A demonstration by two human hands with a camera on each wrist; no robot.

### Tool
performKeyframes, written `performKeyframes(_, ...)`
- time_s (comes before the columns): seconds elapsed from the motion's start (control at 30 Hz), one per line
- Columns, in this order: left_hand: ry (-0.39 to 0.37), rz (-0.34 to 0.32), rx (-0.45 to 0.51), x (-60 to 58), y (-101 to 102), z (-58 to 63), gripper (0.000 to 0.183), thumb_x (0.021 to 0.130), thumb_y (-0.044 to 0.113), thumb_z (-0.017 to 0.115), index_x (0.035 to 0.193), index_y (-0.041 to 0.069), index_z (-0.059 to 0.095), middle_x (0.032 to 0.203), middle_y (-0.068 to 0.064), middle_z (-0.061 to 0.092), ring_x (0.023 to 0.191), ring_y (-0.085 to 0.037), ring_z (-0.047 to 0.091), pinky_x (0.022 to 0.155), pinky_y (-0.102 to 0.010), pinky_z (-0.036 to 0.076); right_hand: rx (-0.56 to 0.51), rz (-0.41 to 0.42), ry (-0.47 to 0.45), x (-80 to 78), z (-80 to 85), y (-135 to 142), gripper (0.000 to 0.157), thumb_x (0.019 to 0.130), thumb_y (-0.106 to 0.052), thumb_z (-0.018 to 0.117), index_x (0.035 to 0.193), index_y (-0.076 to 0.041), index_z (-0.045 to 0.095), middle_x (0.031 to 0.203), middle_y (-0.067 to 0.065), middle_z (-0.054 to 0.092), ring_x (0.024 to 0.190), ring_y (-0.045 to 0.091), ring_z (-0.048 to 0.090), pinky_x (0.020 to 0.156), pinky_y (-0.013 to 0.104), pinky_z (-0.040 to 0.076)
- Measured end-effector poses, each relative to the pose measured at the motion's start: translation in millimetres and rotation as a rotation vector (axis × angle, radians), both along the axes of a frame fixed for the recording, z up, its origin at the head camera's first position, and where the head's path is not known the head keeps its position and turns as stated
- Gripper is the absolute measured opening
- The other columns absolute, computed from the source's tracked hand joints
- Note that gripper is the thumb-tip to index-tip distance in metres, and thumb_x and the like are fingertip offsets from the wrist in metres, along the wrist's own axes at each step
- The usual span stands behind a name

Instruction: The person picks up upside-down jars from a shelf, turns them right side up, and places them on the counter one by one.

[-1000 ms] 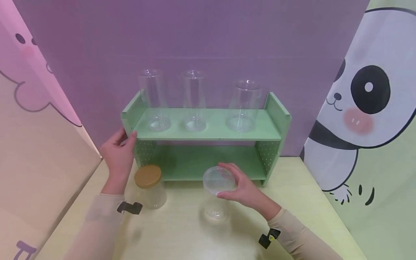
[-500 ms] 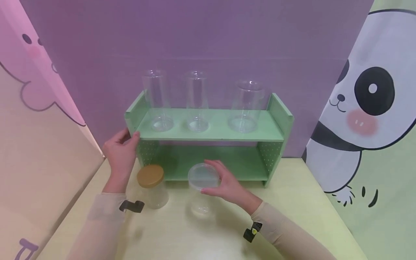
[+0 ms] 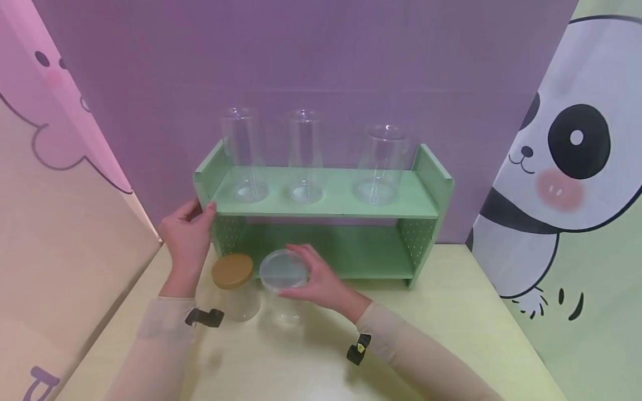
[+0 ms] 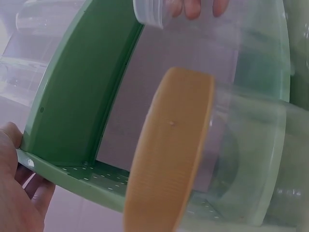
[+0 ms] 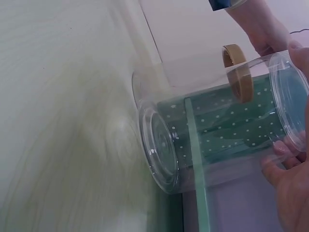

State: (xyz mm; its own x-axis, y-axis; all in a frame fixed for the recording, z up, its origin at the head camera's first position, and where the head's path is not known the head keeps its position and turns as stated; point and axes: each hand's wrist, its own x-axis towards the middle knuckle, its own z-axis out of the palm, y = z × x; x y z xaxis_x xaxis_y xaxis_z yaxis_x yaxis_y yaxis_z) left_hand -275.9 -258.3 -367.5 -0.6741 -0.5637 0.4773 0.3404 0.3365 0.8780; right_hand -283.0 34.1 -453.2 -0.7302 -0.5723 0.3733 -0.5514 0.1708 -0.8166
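Note:
My left hand (image 3: 186, 239) grips the left side panel of a green two-tier shelf (image 3: 336, 192), thumb on the front edge and fingers behind. In the left wrist view the fingers (image 4: 38, 193) show past the panel. With my right hand (image 3: 318, 281) I hold a clear plastic jar (image 3: 287, 303) around its translucent lid (image 3: 283, 270). The jar is upright, its base at or just above the tabletop; I cannot tell whether it touches. Just left of it stands a clear jar with an orange-brown lid (image 3: 232, 271).
On the upper tier stand three clear containers: a tall one (image 3: 242, 150) at left, a narrower one (image 3: 305, 153) mid-shelf and a shorter, wider one (image 3: 383, 164) at right. A purple wall (image 3: 321, 55) rises behind. The pale wooden tabletop (image 3: 451, 312) extends in front.
My right hand has carried the clear jar leftward, up beside the orange-brown-lidded jar. My left hand has stayed on the shelf's side panel. The head view has shifted slightly.

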Motion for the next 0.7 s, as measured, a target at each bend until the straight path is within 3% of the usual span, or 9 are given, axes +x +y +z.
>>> performKeyframes(0.7,0.017,0.001,0.01,-3.9,-3,-3.5,0.03,0.1,0.017,0.081,0.129,0.009,0.082,0.121,-0.019,0.08,0.099,-0.002,0.073,0.083,-0.015,0.062,0.01,-0.029,-0.033,-4.3,-23.1,-23,0.099,0.08,-0.022,0.101,0.164,-0.013,0.049,0.151,0.002,0.055,0.131,0.024,0.058,0.107,0.035,0.057)
